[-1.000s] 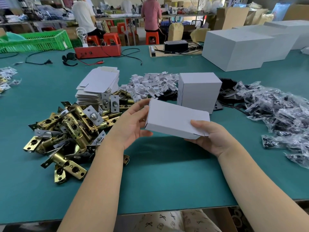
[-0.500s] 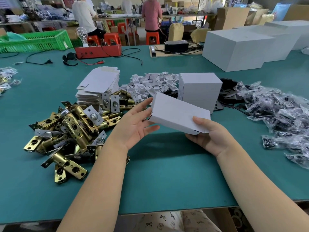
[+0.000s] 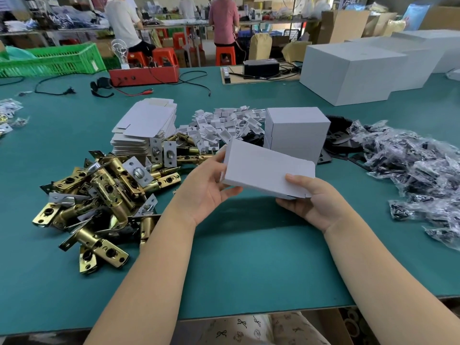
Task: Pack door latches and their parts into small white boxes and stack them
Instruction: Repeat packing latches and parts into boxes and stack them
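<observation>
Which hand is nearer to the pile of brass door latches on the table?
Left. The left hand holds the small white box just beside the right edge of the latch pile. The right hand grips the box's other end, farther right.

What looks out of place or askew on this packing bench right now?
Nothing stands out as damaged or spilled. The small white box is held tilted above the table by the left hand and right hand. The latches lie in a loose heap, seemingly working stock.
</observation>
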Demonstrator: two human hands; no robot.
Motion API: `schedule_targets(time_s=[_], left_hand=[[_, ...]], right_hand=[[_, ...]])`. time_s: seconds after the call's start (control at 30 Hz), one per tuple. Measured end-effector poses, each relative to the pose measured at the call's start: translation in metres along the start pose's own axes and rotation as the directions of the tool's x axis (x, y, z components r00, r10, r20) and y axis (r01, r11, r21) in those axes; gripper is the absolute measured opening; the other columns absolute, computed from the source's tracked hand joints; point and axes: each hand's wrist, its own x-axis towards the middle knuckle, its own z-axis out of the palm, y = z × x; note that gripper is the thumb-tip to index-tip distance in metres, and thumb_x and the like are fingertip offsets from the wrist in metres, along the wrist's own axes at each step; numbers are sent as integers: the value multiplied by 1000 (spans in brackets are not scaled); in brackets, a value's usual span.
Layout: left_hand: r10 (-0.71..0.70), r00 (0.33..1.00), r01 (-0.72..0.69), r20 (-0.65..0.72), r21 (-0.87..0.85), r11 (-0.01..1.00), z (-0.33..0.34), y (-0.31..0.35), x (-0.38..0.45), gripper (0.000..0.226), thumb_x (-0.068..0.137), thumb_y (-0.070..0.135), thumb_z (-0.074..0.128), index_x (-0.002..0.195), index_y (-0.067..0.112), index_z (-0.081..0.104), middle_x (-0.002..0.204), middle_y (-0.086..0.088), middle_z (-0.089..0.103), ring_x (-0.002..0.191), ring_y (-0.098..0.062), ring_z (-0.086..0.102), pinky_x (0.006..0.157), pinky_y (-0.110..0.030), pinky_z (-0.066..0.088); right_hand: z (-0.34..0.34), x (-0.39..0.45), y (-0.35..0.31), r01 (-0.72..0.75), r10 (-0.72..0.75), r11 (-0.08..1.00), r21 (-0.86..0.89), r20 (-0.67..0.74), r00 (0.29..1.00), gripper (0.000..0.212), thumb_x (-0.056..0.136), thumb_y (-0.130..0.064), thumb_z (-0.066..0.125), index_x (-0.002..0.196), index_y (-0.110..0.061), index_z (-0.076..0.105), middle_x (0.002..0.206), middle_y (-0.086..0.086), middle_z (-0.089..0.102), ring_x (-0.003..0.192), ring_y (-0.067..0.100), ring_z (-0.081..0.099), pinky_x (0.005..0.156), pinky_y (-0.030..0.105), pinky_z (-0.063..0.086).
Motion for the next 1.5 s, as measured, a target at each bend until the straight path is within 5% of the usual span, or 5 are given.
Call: schedule_targets(time_s=[0.27, 0.83, 1.07, 1.23, 1.5], left_hand=[[-76, 944, 118, -321, 114, 986, 1, 1, 3, 23, 97, 33, 55, 104, 12, 60, 69, -4, 70, 58, -18, 68, 43, -25, 51], [-158, 839, 362, -521, 318, 876, 1, -12, 10, 21, 92, 34, 61, 81, 16, 66, 69, -4, 58, 50, -14, 50, 31, -16, 28], [49, 936, 125, -348, 461, 879, 13, -8, 4, 40, 90, 62, 48, 108, 28, 62, 104, 2, 66, 78, -13, 65, 53, -23, 51], [211, 975, -93, -73, 727, 681, 19, -13, -2, 75, 67, 72, 47, 131, 33, 55, 137, 13, 52, 129, -1, 43, 110, -32, 34], [71, 985, -143, 158, 511, 847, 25, -22, -5, 48, 94, 56, 36, 120, 31, 68, 128, 2, 65, 126, -14, 55, 111, -35, 38]], right_hand=[[0, 3, -5, 96, -101, 993, 67, 76, 992, 50, 94, -51, 35, 83, -21, 74, 77, 0, 70, 70, 16, 65, 69, 32, 51], [23, -16, 9, 432, -321, 786, -441, 305, 897, 39, 76, -37, 63, 110, -20, 67, 109, -4, 71, 103, 12, 65, 85, 14, 45], [35, -20, 13, 523, -609, 613, -592, 67, 790, 45, 92, -27, 50, 55, -51, 60, 49, -29, 51, 53, -10, 48, 51, 4, 33], [34, -22, 18, 568, -701, 513, -643, 68, 710, 30, 88, -45, 41, 63, -54, 56, 55, -27, 52, 54, -4, 47, 52, 9, 31], [34, -26, 19, 693, -825, 412, -592, 80, 559, 21, 90, -53, 41, 107, -44, 48, 80, -22, 57, 72, -3, 50, 67, 18, 39]])
